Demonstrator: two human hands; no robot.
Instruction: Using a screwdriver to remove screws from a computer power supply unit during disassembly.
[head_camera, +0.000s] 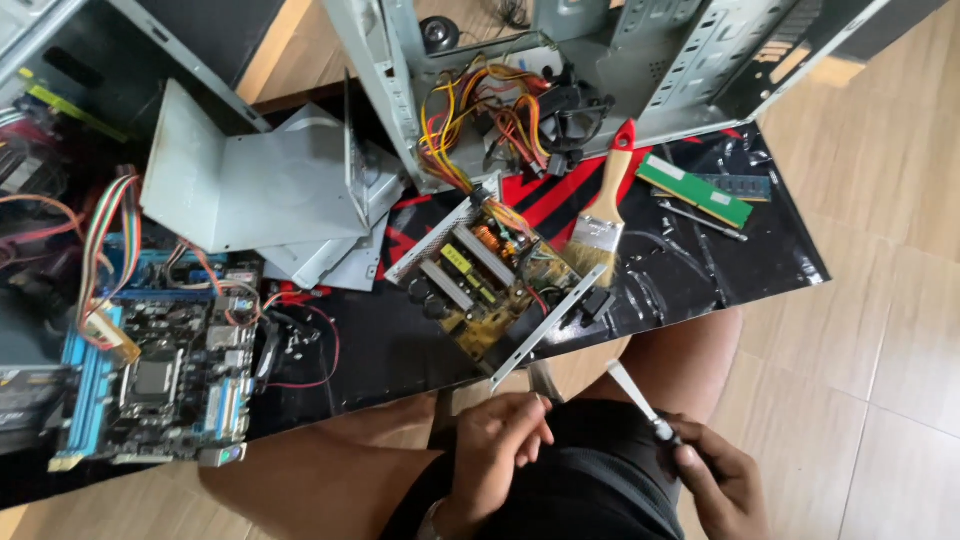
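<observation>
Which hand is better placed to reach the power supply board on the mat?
Probably the left hand: it sits just below the power supply board, apparently free. The right hand is farther right, and its fingers grip a screwdriver.

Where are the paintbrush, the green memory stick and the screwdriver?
paintbrush (606, 205), head view, wooden handle.
green memory stick (695, 191), head view, middle of board.
screwdriver (634, 395), head view, shaft above the right hand (718, 480).

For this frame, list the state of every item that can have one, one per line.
Power supply board: out of its casing, lying bare on the mat.
Computer case: open, wires spilling out.
Paintbrush: lying idle on the mat.
Memory stick: loose, flat on the mat.
Motherboard: out, cables attached.
Left hand: closed, contents hidden.
Right hand: gripping a screwdriver.
</observation>
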